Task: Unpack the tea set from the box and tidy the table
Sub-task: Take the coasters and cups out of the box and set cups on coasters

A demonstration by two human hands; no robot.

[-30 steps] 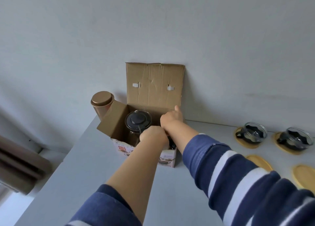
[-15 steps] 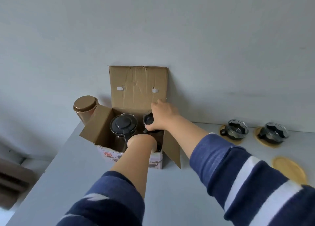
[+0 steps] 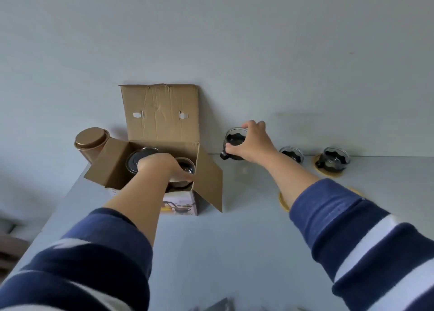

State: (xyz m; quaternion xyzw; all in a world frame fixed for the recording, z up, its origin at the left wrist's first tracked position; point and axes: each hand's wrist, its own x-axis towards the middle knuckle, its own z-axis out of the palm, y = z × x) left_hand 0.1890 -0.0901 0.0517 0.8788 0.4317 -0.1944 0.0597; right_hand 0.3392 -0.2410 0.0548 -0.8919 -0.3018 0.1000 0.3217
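Glass cup [image 3: 234, 144] gripped in right hand [image 3: 249, 144] beside box [image 3: 162, 132], left hand [image 3: 162, 167] inside, grasp unclear.

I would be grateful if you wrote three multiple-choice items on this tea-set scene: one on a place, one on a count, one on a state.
1. Where is the copper tin?
A. left of the cardboard box
B. inside the box
C. beside the coasters

2. How many glass cups stand on the table right of the right hand?
A. none
B. two
C. five

3. What is the right hand doing?
A. resting flat on the table
B. gripping a glass cup clear of the box
C. closing the flap

Answers: 1 A, the tin stands by the box's left flap. 2 B, one cup and another stand there. 3 B, its fingers wrap the cup's rim, right of the box.
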